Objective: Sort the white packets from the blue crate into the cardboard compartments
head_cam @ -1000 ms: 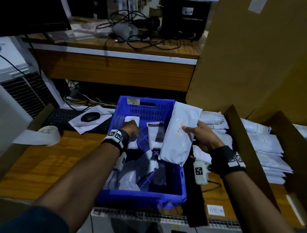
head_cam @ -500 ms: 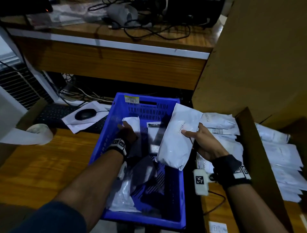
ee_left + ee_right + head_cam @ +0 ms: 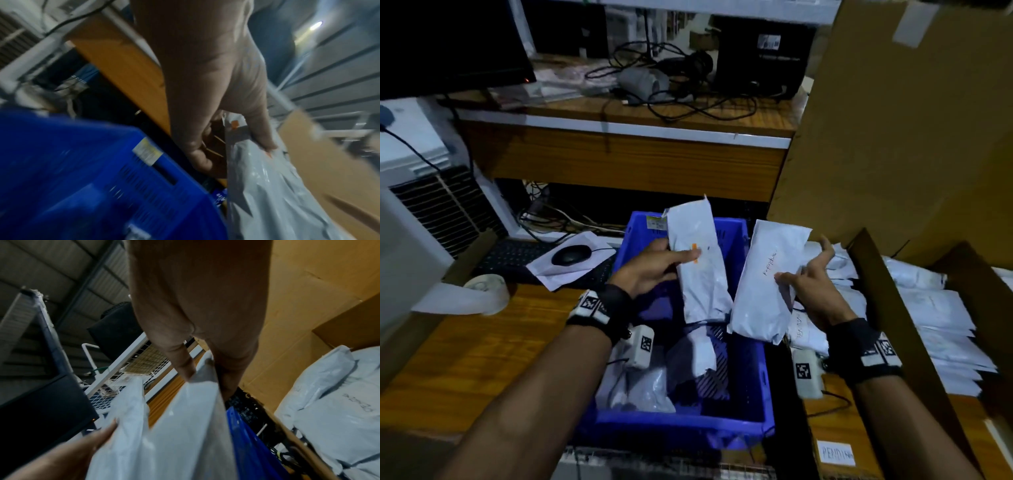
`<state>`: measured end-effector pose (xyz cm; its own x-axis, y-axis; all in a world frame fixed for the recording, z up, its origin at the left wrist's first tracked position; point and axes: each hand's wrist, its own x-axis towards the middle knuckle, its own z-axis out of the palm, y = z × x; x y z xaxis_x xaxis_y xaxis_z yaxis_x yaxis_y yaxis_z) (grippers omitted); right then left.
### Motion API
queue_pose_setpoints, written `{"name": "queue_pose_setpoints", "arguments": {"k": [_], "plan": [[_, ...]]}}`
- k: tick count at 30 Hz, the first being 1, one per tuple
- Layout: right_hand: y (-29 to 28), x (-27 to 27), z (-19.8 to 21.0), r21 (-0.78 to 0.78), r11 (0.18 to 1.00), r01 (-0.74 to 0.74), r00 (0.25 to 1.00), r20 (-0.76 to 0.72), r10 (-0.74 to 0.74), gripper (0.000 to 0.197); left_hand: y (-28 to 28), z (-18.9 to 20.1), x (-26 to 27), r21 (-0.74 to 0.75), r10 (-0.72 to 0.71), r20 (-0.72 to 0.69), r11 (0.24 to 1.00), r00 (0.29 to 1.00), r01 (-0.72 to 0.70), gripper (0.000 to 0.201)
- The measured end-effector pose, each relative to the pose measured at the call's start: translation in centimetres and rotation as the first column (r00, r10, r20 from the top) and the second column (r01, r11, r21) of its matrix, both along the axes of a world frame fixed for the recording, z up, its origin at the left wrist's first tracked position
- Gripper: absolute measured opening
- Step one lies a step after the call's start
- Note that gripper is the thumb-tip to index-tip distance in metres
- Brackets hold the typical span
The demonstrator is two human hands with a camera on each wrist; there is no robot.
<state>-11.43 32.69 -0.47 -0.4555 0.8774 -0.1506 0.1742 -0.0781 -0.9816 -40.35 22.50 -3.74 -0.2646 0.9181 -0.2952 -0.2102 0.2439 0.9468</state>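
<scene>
My left hand (image 3: 654,265) holds a long white packet (image 3: 697,263) with an orange mark upright above the blue crate (image 3: 722,416), thumb on its front; the left wrist view shows the same packet (image 3: 267,194) pinched by the left hand (image 3: 236,142). My right hand (image 3: 808,284) pinches a second white packet (image 3: 763,277) with handwriting, held over the crate's right rim beside the first cardboard compartment (image 3: 887,308). In the right wrist view this packet (image 3: 185,426) hangs from the right hand (image 3: 205,374). Several more packets (image 3: 647,387) lie in the crate.
Stacks of white packets (image 3: 941,325) fill the compartments at the right, behind a tall cardboard wall (image 3: 911,120). A "PENDING" label (image 3: 835,453) sits at the front. A mouse (image 3: 570,255), keyboard (image 3: 517,257) and tape roll (image 3: 486,291) lie left of the crate.
My left hand has risen out of the crate with a long packet, now held upright. The right hand's packet has stayed over the crate's right rim, with its fingers spread more.
</scene>
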Motion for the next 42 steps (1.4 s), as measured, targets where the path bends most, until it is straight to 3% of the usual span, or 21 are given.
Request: {"name": "queue_pose_setpoints", "arguments": {"k": [6,10,13,17,21,23,25,27,31,33,34,36,38,40,41,42], "plan": [[-4.7,-0.8,2.6,0.283,0.944,-0.169,0.982,0.129,0.137,0.059,-4.9,6.6,3.0,0.172,-0.098,-0.113,0.978,0.989,0.117,0.037],[-6.7,-0.9,3.1,0.31,0.949,-0.051,0.994,0.113,0.017,0.056,-7.5,8.8,3.9,0.23,-0.083,-0.137,0.967,0.987,0.113,0.043],[-8.1,-0.7,3.8,0.349,0.935,-0.059,0.988,0.154,0.005,0.051,-8.6,9.3,4.5,0.274,-0.059,-0.13,0.957,0.99,0.093,0.039],[-9.2,-0.8,3.9,0.286,0.958,-0.023,0.996,0.091,-0.003,0.027,-9.5,10.0,6.0,0.34,0.003,-0.108,0.94,0.994,0.034,0.038],[-9.9,-0.2,4.7,0.145,0.989,0.041,0.998,0.041,-0.048,0.063,-10.0,10.7,7.5,0.514,0.263,-0.229,0.85,0.937,-0.113,0.048],[-10.1,0.4,5.0,0.073,0.997,0.034,0.996,0.085,-0.04,0.084,-10.5,11.0,8.4,0.657,0.327,-0.295,0.752,0.898,-0.058,0.047],[-10.5,0.7,5.5,-0.027,1.0,-0.009,0.998,0.069,0.011,0.101,-11.2,11.1,9.6,0.748,0.364,-0.477,0.645,0.8,0.153,0.039],[-11.5,0.9,6.4,-0.109,0.988,-0.108,0.994,-0.018,0.107,0.1,-11.4,10.5,10.6,0.728,0.452,-0.646,0.607,0.615,0.319,0.036],[-12.7,1.3,8.2,-0.075,0.977,-0.201,0.969,-0.159,0.187,0.065,-11.5,7.2,11.1,0.529,0.422,-0.849,0.661,0.319,0.532,0.047],[-12.7,1.5,8.2,-0.032,0.984,-0.173,0.972,-0.167,0.165,0.044,-11.8,5.9,10.7,0.432,0.367,-0.901,0.702,0.232,0.566,0.057],[-12.5,1.6,8.1,-0.013,0.989,-0.147,0.976,-0.164,0.143,0.038,-12.1,5.6,10.5,0.414,0.342,-0.91,0.713,0.236,0.566,0.062],[-12.3,2.0,7.9,0.0,0.993,-0.117,0.979,-0.17,0.115,0.034,-12.6,5.5,10.1,0.441,0.307,-0.894,0.729,0.327,0.523,0.07],[-12.4,2.2,8.1,0.002,0.992,-0.127,0.977,-0.173,0.125,0.033,-12.5,5.9,9.8,0.537,0.333,-0.812,0.749,0.48,0.388,0.062],[-12.6,2.1,8.3,0.017,0.991,-0.132,0.978,-0.161,0.133,0.03,-12.2,6.8,9.9,0.596,0.355,-0.665,0.782,0.657,0.181,0.038],[-12.8,1.9,8.3,0.035,0.99,-0.136,0.978,-0.157,0.139,0.028,-12.0,7.4,9.9,0.573,0.329,-0.587,0.814,0.74,0.093,0.03],[-13.0,1.7,8.3,0.055,0.988,-0.142,0.976,-0.159,0.149,0.027,-11.6,7.8,10.0,0.525,0.291,-0.521,0.851,0.802,0.033,0.035]]}}
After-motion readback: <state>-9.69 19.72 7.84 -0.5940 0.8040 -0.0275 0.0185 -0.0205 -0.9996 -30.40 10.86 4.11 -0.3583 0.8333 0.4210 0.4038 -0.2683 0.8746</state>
